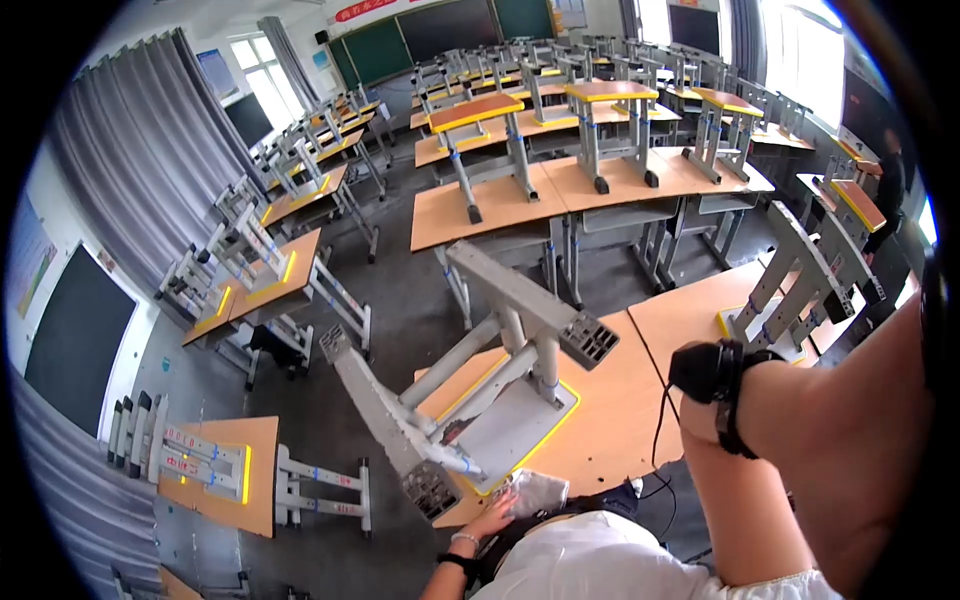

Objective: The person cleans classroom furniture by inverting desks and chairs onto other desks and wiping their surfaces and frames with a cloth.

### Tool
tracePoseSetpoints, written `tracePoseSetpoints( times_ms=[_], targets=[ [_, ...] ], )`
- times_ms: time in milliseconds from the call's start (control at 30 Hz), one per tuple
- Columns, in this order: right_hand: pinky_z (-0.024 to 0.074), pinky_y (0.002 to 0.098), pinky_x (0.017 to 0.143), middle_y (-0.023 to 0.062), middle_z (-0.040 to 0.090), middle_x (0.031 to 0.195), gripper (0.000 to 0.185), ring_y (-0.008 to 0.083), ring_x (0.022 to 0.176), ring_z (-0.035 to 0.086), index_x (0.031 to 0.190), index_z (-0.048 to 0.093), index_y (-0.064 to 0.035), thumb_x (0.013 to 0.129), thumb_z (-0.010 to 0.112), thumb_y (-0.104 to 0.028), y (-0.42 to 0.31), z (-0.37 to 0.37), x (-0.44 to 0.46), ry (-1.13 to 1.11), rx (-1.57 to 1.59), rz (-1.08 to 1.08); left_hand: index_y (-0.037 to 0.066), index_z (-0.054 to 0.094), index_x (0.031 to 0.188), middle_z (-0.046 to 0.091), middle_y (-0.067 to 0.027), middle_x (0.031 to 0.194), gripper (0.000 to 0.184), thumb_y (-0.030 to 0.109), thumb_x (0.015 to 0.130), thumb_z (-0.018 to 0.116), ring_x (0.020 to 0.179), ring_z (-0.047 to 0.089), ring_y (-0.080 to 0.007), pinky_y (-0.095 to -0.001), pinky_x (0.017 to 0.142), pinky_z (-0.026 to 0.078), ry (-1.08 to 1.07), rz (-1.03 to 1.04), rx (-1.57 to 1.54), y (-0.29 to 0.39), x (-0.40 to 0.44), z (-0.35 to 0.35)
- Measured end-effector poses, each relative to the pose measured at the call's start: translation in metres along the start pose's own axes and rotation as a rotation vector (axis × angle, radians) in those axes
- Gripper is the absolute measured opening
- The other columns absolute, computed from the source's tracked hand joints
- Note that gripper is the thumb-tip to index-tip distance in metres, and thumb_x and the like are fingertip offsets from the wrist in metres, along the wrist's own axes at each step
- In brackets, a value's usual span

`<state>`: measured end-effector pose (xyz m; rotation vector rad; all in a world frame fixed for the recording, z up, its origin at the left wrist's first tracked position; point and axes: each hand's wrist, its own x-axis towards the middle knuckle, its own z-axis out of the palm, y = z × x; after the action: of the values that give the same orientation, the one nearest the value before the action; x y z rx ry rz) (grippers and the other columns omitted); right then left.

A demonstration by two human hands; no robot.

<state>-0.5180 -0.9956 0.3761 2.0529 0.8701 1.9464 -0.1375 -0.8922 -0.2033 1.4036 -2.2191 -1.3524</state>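
Observation:
At the lower middle, my left hand (493, 516) has its fingers closed on a crumpled whitish cloth (540, 493) at the near edge of a wooden desk (610, 440). A black band is on that wrist. An upturned stool (515, 430) rests seat-down on the desk just beyond, its grey legs pointing up towards me. My right arm is raised at the right, close to the camera, with a black watch (735, 385) on the wrist. The fingers of my right hand (850, 430) are hidden.
Rows of desks (490, 208) carry more upturned stools, ahead and at the left. A dark cable (657, 440) hangs over the near desk's edge. Another upturned stool (790, 290) stands on the right. A person in dark clothes (890, 190) is at the far right.

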Motion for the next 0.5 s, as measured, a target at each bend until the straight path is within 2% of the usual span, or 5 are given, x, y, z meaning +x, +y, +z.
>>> tracePoseSetpoints(
  times_ms=[167, 300, 500],
  targets=[
    [0.0445, 0.0357, 0.07, 0.0145, 0.059, 0.089, 0.02, 0.0261, 0.081, 0.056, 0.089, 0.061, -0.0019, 0.076, 0.058, -0.017, -0.004, -0.001, 0.005, -0.01, 0.013, -0.014, 0.014, 0.023, 0.137, 0.005, -0.0183, 0.144, 0.065, 0.019, 0.081, 0.055, 0.133, 0.008, -0.0306, -0.0382, 0.107, 0.013, -0.027, -0.043, 0.039, 0.012, -0.001, -0.005],
    [0.0446, 0.0357, 0.07, 0.0145, 0.059, 0.089, 0.02, 0.0262, 0.082, 0.056, 0.089, 0.061, -0.0018, 0.076, 0.058, -0.017, -0.004, 0.0, 0.006, -0.012, 0.003, -0.013, 0.011, 0.026, 0.135, 0.012, -0.0193, 0.142, 0.066, 0.021, 0.078, 0.058, 0.132, 0.012, -0.0319, -0.0379, 0.107, 0.014, 0.039, -0.038, 0.102, 0.016, -0.001, -0.003],
    [0.0447, 0.0357, 0.071, 0.0146, 0.059, 0.089, 0.02, 0.0263, 0.082, 0.056, 0.089, 0.061, -0.0018, 0.075, 0.058, -0.016, -0.005, -0.005, 0.006, -0.022, -0.009, -0.004, 0.011, 0.027, 0.135, 0.012, -0.0196, 0.142, 0.066, 0.021, 0.078, 0.059, 0.132, 0.014, -0.0319, -0.0376, 0.107, 0.015, 0.05, -0.026, 0.088, 0.01, 0.003, -0.002]
  ],
)
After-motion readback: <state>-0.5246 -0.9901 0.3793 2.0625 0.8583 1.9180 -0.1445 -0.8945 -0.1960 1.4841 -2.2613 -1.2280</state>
